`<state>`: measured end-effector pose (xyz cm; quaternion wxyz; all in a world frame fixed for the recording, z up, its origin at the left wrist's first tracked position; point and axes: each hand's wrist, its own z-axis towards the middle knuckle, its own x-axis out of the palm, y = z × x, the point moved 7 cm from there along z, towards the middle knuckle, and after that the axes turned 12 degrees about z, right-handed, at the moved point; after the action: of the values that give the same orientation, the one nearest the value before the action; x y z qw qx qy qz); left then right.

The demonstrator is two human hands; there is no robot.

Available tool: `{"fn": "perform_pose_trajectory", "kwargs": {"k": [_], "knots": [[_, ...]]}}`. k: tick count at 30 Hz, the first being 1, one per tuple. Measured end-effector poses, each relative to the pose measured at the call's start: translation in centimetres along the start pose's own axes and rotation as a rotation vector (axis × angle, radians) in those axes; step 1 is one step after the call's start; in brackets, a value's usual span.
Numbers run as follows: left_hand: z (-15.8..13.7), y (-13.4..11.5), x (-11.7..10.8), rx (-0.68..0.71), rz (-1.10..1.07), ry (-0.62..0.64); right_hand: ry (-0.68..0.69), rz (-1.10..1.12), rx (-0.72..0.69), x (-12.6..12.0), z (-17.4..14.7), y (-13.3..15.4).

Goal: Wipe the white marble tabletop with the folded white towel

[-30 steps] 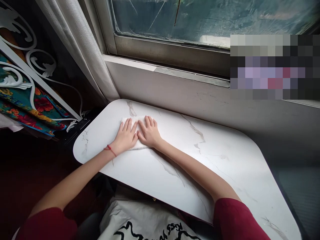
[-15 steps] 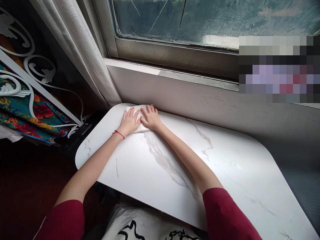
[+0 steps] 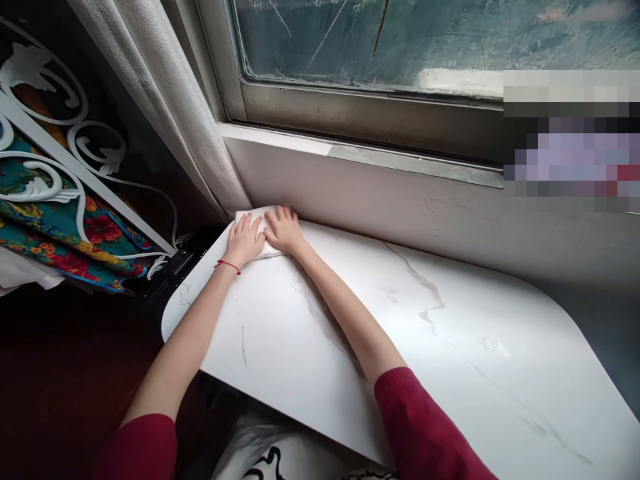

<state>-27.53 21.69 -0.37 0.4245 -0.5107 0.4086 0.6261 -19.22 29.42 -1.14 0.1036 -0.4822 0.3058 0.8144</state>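
My left hand (image 3: 245, 243) lies flat on a folded white cloth (image 3: 273, 251) with its fingers spread. A thin red cord circles that wrist. Beside it, my right hand (image 3: 285, 231) also presses flat on the cloth, fingers apart, the two thumbs close together. The cloth rests near the far left corner of a white marble-patterned table (image 3: 285, 333), by the wall. Much of the cloth is hidden under my hands.
Behind the table runs a low wall (image 3: 350, 180) below a metal-framed window (image 3: 320, 110). A pale curtain (image 3: 165, 100) hangs at the left corner. White scrolled metalwork (image 3: 95, 180) with flowered fabric (image 3: 65, 253) stands left. White printed cloth (image 3: 280, 453) shows below the front edge.
Both hands have slid the cloth a little to the left along the tabletop, closer to the curtain corner. The view has shifted slightly too.
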Motion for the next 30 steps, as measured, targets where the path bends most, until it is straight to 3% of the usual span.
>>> {"fn": "perform_pose_trajectory", "kwargs": {"k": [7,18,24,30], "knots": [[0.4,1.8,0.1,-0.056,-0.011,0.003,-0.068,0.011,0.036,1.2,1.1,1.3],[-1.8,3.0,-0.9,-0.066,-0.061,0.219,-0.031,0.001,0.063,1.2,-1.8,4.6],[-8.1,4.1,-1.8,-0.147,-0.012,0.222,0.020,0.029,-0.054,1.7,-5.1,9.0],[-18.6,4.6,-2.7,-0.266,-0.017,-0.056,0.032,0.100,-0.271,2.0,-10.2,14.8]]}}
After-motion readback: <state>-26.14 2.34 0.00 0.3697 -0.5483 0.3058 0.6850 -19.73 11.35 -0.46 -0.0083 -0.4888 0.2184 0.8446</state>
